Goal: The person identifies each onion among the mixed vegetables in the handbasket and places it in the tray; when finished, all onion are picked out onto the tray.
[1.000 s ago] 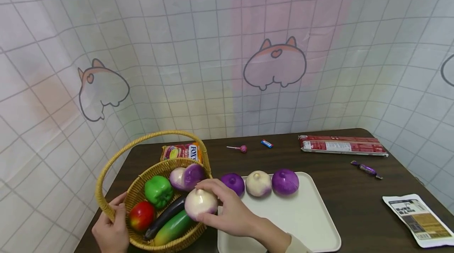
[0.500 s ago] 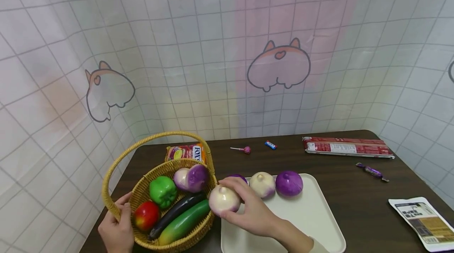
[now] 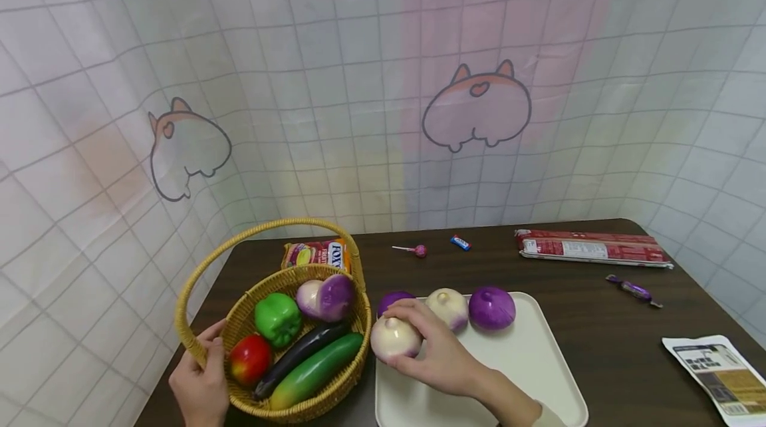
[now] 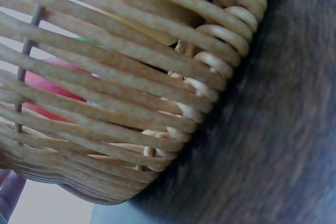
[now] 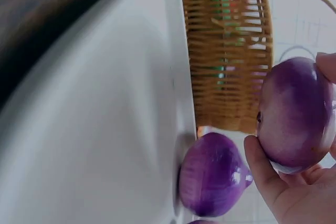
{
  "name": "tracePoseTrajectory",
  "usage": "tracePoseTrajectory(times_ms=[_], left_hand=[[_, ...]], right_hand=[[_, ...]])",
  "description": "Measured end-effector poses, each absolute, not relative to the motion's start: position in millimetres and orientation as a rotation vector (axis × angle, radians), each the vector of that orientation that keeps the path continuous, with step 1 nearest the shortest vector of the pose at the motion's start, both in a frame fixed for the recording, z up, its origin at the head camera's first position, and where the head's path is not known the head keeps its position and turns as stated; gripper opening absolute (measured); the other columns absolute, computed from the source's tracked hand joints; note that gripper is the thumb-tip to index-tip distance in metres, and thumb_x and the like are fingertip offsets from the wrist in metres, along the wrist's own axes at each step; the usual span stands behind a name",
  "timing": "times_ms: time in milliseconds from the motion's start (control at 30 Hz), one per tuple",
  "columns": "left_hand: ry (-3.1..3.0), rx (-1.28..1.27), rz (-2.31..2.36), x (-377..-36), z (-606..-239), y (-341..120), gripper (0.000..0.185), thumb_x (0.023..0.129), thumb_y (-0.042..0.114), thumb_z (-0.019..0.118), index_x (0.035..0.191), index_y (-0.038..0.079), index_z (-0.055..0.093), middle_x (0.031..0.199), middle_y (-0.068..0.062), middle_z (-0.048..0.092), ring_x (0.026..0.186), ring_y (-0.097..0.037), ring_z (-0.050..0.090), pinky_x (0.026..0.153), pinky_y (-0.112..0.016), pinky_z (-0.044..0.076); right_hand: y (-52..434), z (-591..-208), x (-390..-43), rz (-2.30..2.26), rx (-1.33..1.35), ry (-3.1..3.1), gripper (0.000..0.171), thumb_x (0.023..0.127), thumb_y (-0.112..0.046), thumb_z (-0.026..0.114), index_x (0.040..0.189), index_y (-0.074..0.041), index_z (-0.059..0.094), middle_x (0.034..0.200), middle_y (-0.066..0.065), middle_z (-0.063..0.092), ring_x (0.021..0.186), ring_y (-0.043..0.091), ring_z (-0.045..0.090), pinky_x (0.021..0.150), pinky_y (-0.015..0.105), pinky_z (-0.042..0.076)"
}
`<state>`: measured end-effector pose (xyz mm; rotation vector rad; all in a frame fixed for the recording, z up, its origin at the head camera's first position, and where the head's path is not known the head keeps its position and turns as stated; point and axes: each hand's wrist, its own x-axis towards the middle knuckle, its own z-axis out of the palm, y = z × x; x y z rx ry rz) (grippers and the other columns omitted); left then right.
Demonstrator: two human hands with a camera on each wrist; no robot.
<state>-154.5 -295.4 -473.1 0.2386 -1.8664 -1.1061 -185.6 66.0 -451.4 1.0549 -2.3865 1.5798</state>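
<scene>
Our right hand [image 3: 439,357] kept curled grip round pale onion [image 3: 395,338], held just above near-left corner of white tray [image 3: 538,374], beside basket [image 3: 335,394]. Left hand [image 3: 200,387] gripped basket rim. We judged it best lowered gently in front of purple onion [image 3: 391,299], fingers loosened only once it sat steady, not rolling.

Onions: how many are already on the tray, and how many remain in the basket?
Three onions already sit in a row on the tray. The right hand grips a fourth onion at the tray's left edge. One onion remains in the basket, which the left hand holds.
</scene>
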Motion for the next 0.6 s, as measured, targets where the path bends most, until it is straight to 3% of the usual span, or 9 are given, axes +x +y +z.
tracePoseTrajectory(times_ms=[367,600], left_hand=[[-1.871,0.210,-1.112,-152.9,-470.0,-295.4,0.027,0.092,0.001,0.061,0.066,-0.002,0.060,0.102,-0.010,0.074,0.063,-0.003,0.058,0.061,-0.014,0.039],[-1.873,0.206,-1.105,-152.4,-469.5,-295.1,0.024,0.092,0.001,0.061,0.068,-0.004,0.061,0.102,-0.011,0.074,0.063,-0.002,0.058,0.061,-0.013,0.040]], right_hand=[[78.9,-450.0,-197.3,1.584,0.978,-2.434,0.055,0.077,-0.020,0.082,0.126,-0.022,0.057,0.131,-0.007,0.050,0.123,0.017,0.047,0.098,0.036,0.046],[86.0,-450.3,-200.6,1.459,0.987,-2.539,0.057,0.075,-0.030,0.084,0.126,-0.023,0.059,0.130,-0.012,0.050,0.123,0.014,0.047,0.098,0.037,0.046]])
